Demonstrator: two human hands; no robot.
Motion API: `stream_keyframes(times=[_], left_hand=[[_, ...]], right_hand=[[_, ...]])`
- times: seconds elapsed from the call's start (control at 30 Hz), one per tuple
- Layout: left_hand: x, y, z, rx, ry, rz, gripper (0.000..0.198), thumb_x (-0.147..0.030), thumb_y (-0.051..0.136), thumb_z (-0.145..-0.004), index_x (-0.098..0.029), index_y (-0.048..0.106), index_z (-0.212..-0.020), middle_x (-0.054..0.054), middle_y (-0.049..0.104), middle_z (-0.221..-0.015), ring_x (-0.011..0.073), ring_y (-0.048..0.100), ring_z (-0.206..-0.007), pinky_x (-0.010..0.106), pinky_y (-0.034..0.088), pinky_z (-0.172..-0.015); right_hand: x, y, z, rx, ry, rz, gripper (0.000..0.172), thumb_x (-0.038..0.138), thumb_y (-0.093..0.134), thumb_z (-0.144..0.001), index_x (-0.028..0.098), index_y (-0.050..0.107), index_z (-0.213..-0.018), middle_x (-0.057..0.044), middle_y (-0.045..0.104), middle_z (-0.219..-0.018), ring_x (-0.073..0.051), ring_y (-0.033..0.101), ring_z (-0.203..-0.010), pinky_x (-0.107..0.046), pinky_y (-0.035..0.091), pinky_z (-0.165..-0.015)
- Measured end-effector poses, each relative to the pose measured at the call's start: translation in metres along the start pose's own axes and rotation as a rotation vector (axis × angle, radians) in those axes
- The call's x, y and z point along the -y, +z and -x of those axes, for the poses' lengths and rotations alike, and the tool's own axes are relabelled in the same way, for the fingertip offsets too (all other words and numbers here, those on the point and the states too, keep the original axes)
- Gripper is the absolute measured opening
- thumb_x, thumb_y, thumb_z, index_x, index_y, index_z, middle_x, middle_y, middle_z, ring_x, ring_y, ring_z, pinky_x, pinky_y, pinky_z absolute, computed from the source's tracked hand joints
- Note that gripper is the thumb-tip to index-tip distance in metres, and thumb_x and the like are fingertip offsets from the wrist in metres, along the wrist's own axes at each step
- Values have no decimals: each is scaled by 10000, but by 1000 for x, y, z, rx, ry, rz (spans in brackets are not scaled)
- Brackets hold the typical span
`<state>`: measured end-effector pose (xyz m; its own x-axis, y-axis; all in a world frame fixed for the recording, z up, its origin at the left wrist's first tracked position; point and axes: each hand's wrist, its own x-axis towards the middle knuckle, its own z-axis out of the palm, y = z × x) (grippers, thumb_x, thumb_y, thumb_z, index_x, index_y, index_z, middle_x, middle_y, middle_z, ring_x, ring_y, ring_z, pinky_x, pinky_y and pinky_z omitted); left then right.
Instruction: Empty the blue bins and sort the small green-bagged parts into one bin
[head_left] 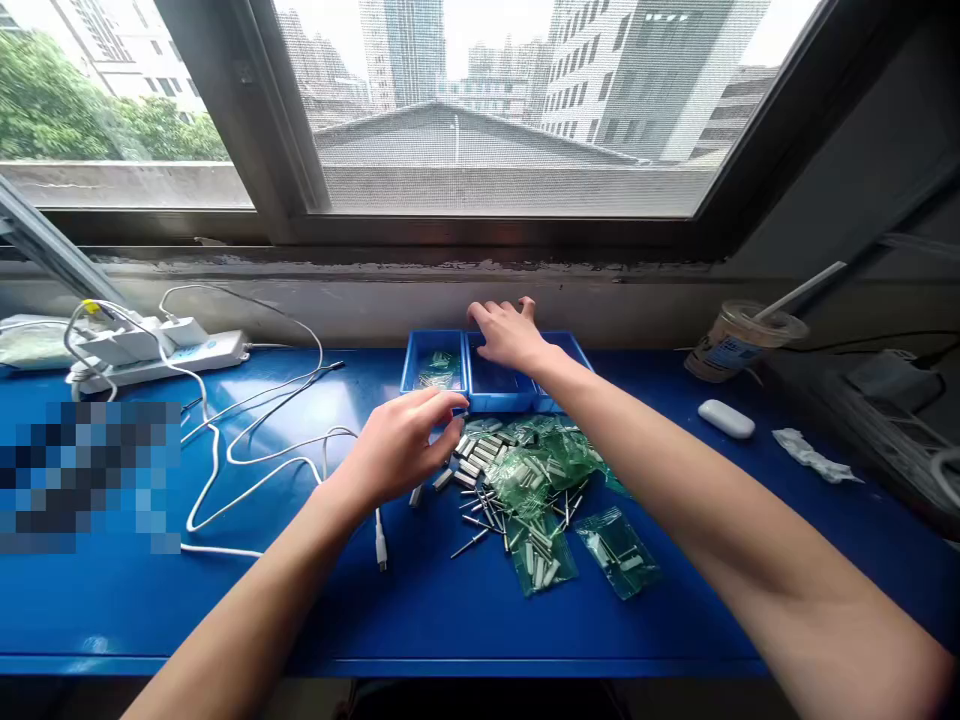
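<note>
My left hand (409, 440) is just in front of the left blue bin (411, 362). Its fingers are bent, with a gap between the thumb and the forefinger, and the fingertips are close to the bin's front corner. My right hand (506, 332) reaches over the back of the middle blue bin (499, 402), fingers spread and nothing visible in them. Small pieces in a clear green bag (441, 368) lie in the left bin. In front of the bins is a pile of short metal cylinders (480, 455), thin pins (470, 544) and green plastic bags (525, 480).
A third blue bin (566, 345) is partly behind my right arm. One small green bag (619, 552) lies apart at right. White cables (214, 460) and a power strip (165, 360) are at left. At right stand a drink cup (724, 345), a white case (726, 418) and a crumpled tissue (814, 457).
</note>
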<state>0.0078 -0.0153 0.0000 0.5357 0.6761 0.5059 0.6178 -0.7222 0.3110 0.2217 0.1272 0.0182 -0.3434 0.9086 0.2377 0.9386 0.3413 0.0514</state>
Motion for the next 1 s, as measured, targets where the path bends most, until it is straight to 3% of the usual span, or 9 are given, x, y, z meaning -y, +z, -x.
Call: stream_keyframes(times=[0.27, 0.43, 0.57, 0.67, 0.83, 0.9, 0.93, 0.97, 1.0], left_hand=[[0, 1, -1, -26, 23, -55, 165, -208, 602, -1008, -186, 691, -1144, 64, 761, -1011, 226, 714, -889, 351, 557, -795], [-1, 2, 0, -21, 48, -51, 175, -207, 596, -1010, -179, 694, -1153, 65, 765, -1027, 234, 717, -905, 358, 559, -801], [0, 2, 1, -20, 55, -47, 180, -211, 593, -1009, -175, 698, -1152, 65, 761, -1013, 224, 712, -888, 347, 558, -803], [0, 2, 2, -20, 64, -58, 195, -214, 602, -995, -176, 705, -1157, 59, 757, -978, 209, 698, -849, 326, 545, -789], [-2, 2, 2, -22, 44, -19, 227, -245, 586, -996, -171, 724, -1159, 64, 754, -980, 183, 680, -824, 305, 529, -778], [-3, 2, 2, -39, 35, -1, 229, -254, 588, -993, -167, 734, -1147, 63, 757, -975, 179, 680, -825, 301, 527, -781], [-3, 1, 2, -49, 36, 5, 229, -253, 589, -991, -165, 738, -1141, 63, 758, -975, 176, 681, -824, 299, 525, -782], [-3, 0, 2, -60, 40, 8, 230, -251, 589, -989, -161, 742, -1135, 63, 758, -970, 174, 681, -819, 296, 522, -777], [-3, -1, 2, -73, 45, 8, 230, -248, 588, -988, -158, 746, -1130, 64, 757, -963, 172, 680, -812, 294, 519, -770]], right_hand=[[0, 5, -4, 45, 6, 7, 338, 172, 661, -902, 216, 694, -1235, -123, 739, -1275, -358, 597, -1228, -664, 213, -1160], [-1, 2, 0, 32, 10, 6, 386, 175, 689, -895, 223, 687, -1278, -118, 730, -1294, -355, 591, -1234, -671, 218, -1164], [-5, -13, 11, -3, 14, 6, 433, 230, 693, -936, 226, 647, -1366, -136, 674, -1370, -382, 526, -1322, -681, 219, -1165], [-8, -36, 28, -136, 6, -3, 366, 328, 662, -998, 223, 650, -1348, -122, 646, -1387, -390, 478, -1376, -670, 246, -1158], [-11, -92, 81, -375, 11, -48, 488, 573, 488, -1077, 164, 684, -1258, -115, 706, -1217, -355, 560, -1261, -570, 433, -1017], [-9, -111, 119, -524, -25, -159, 468, 545, 517, -1053, 140, 712, -1186, -72, 734, -1056, -284, 656, -1073, -499, 489, -925], [-5, -117, 143, -588, -30, -264, 381, 479, 580, -1034, 168, 711, -1210, -76, 741, -1062, -256, 682, -1006, -459, 514, -842], [0, -120, 169, -722, 59, -382, 364, 494, 536, -1057, 234, 718, -1235, -65, 721, -1156, -266, 697, -995, -462, 504, -788], [9, -119, 198, -759, 113, -469, 375, 527, 507, -1070, 280, 720, -1256, -63, 710, -1218, -272, 705, -999, -460, 511, -769]])
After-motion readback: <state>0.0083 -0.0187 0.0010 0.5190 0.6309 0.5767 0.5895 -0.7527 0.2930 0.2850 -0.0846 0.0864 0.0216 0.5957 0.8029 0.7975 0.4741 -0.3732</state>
